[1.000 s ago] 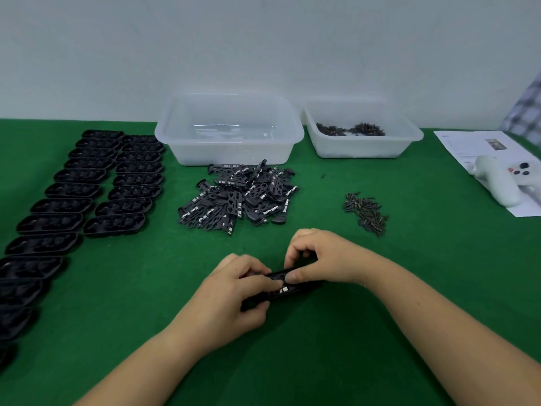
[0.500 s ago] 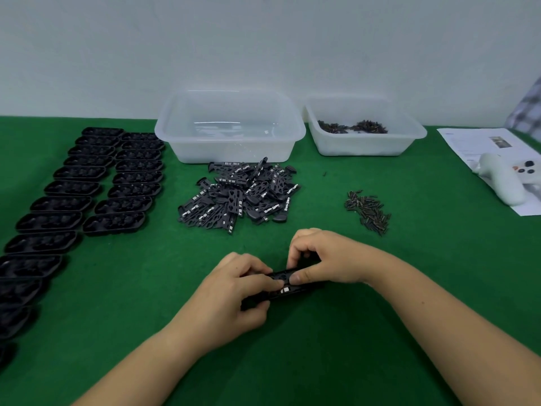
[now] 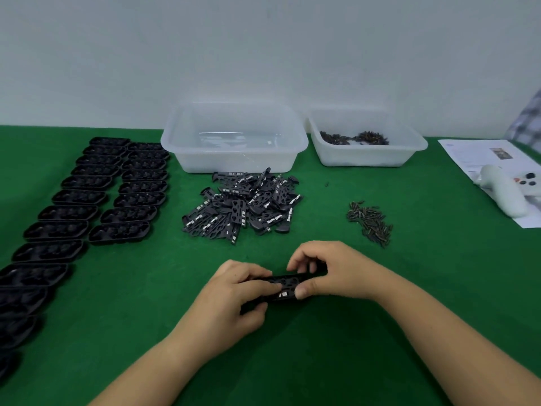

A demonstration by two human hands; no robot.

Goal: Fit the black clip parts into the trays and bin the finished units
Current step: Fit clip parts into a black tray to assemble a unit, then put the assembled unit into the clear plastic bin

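A black tray with a clip part on it [image 3: 283, 288] lies on the green table in front of me. My left hand [image 3: 234, 300] grips its left end, fingers curled over the top. My right hand [image 3: 328, 271] pinches its right end between thumb and curled fingers. A heap of loose black clip parts [image 3: 243, 206] lies behind my hands. Two rows of black trays [image 3: 87, 197] run along the left. A clear bin [image 3: 234, 139] stands at the back with nothing visible inside.
A white tub [image 3: 366, 142] at the back right holds small dark screws. A loose pile of screws [image 3: 370, 222] lies to the right of the heap. A white controller [image 3: 503, 191] rests on a paper sheet [image 3: 480, 153] at the far right.
Both hands have stayed on the tray at the same spot; the fingers shifted only slightly.
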